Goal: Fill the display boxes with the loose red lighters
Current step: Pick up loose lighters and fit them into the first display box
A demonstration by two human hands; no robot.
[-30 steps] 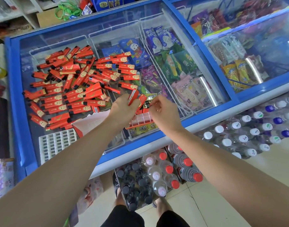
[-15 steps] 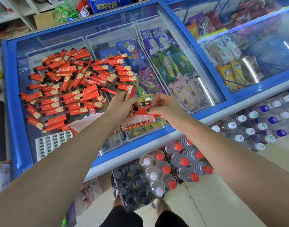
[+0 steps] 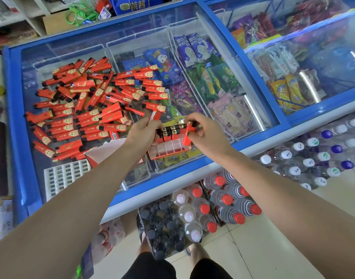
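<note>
While the left hand (image 3: 144,130) steadies the display box (image 3: 169,147) and grips spare lighters, the right hand (image 3: 202,130) pinches one lighter (image 3: 187,135), tilted to enter the next empty cell.

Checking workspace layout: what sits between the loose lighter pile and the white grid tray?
Head view: a red-and-white display box lies by the white grid tray, just below the lighter pile.
</note>
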